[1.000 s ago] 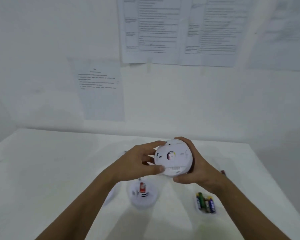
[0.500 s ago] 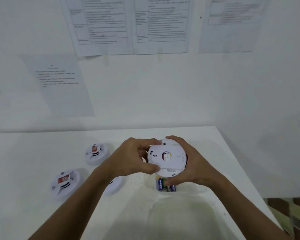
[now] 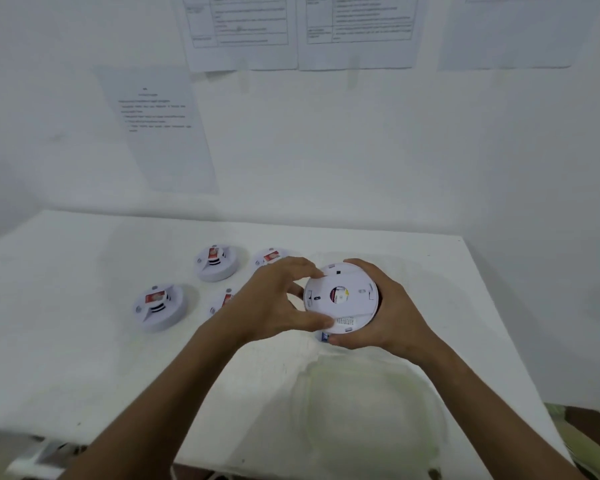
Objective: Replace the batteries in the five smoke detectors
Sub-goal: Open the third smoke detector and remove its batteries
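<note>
White cloth covers the surface (image 3: 84,341), where four smoke detectors (image 3: 158,306) lie face-up, apparently untouched. Both hands, left (image 3: 274,303) and right (image 3: 388,313), curl fingers around the fifth detector (image 3: 340,299), held back-up above batteries (image 3: 324,337). Likely early.

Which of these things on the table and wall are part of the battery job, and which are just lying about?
Part of the job:
- held smoke detector, gripped by the left hand and right hand
- four smoke detectors on the table
- batteries, mostly hidden under the hands

Just lying about:
- printed sheets on the wall
- white tablecloth
</note>
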Demonstrator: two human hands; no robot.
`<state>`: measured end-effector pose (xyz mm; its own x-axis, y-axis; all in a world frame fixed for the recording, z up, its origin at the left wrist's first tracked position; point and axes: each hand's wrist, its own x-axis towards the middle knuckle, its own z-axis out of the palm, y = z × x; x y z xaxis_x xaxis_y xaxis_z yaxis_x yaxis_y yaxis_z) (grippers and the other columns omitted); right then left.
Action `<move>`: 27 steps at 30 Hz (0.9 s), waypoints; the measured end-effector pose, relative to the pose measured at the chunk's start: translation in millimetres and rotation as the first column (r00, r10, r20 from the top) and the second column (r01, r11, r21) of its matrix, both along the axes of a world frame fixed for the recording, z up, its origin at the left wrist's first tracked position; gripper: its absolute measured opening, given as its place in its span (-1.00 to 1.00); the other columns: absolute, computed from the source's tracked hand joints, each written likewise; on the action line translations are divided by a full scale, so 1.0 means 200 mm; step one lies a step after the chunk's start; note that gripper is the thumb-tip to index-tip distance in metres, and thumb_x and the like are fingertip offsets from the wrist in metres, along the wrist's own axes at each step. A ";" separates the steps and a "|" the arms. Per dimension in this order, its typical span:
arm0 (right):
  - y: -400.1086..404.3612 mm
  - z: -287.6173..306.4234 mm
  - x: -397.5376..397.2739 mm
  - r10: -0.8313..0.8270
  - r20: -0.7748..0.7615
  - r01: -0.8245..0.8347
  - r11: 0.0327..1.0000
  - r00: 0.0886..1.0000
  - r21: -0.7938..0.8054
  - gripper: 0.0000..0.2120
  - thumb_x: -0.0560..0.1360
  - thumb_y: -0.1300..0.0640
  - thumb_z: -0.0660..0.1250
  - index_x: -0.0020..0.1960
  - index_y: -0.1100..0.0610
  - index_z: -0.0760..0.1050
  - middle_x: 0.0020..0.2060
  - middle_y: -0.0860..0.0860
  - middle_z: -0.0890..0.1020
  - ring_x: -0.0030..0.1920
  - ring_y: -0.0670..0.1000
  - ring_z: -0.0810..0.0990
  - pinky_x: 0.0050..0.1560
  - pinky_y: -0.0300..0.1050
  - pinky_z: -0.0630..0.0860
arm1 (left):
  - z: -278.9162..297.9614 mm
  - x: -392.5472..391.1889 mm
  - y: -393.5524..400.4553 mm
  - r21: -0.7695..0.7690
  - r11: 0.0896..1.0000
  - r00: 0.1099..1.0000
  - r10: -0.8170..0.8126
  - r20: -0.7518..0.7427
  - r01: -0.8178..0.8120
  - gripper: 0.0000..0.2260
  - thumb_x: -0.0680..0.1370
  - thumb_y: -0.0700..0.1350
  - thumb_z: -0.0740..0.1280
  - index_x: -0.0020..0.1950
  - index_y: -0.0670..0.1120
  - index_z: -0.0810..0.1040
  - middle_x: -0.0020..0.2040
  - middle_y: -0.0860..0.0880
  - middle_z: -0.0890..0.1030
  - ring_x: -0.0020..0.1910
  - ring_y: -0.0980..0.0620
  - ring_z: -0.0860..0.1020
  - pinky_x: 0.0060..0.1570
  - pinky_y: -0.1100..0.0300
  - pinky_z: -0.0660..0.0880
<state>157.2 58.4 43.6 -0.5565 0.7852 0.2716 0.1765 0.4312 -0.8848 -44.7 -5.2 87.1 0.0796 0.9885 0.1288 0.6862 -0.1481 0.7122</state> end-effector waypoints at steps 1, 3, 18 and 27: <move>0.00 -0.01 -0.01 0.012 0.001 -0.012 1.000 1.000 0.005 -0.16 0.08 0.33 0.70 0.28 0.01 0.48 0.09 -0.16 0.63 0.12 -0.12 0.60 0.02 -0.37 0.52 | -0.01 -0.01 0.00 0.007 1.000 1.000 0.000 -0.021 0.001 -0.46 0.25 0.07 0.61 0.18 0.04 0.55 0.13 0.19 0.52 0.05 0.11 0.58 -0.14 0.31 0.60; -0.01 -0.03 -0.03 0.028 -0.003 -0.028 0.999 1.000 0.019 -0.16 0.08 0.34 0.70 0.28 0.00 0.48 0.08 -0.14 0.63 0.11 -0.10 0.60 0.01 -0.32 0.55 | -0.03 -0.02 -0.01 0.036 0.999 0.997 0.004 -0.077 -0.001 -0.50 0.22 0.09 0.60 0.08 0.01 0.55 0.07 0.14 0.51 0.04 0.12 0.56 -0.10 0.22 0.62; 0.05 -0.18 -0.04 -0.060 0.037 0.061 0.998 0.998 -0.020 -0.13 0.09 0.17 0.72 0.33 -0.01 0.43 0.13 -0.16 0.63 0.17 -0.09 0.61 0.11 -0.26 0.57 | -0.17 -0.22 -0.06 0.191 0.976 0.955 0.153 -0.253 -0.106 -0.48 0.15 0.18 0.47 -0.06 -0.11 0.52 -0.03 0.05 0.46 -0.10 0.07 0.48 -0.17 0.14 0.56; 0.04 -0.19 0.09 -0.052 0.022 0.055 0.986 0.998 -0.156 -0.03 0.03 0.20 0.65 0.39 0.08 0.37 0.22 -0.09 0.57 0.17 -0.23 0.56 0.12 -0.35 0.54 | -0.54 -0.28 -0.20 -0.140 0.961 0.928 0.181 -0.327 -0.237 -0.47 0.19 0.23 0.44 0.03 0.00 0.47 -0.01 0.12 0.41 -0.11 0.12 0.45 -0.15 0.22 0.50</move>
<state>175.2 66.6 6.3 -0.5164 0.8459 0.1335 0.2120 0.2774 -0.9371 -101.1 -44.3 -20.7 -0.1227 0.9914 -0.0444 0.8772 0.1293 0.4623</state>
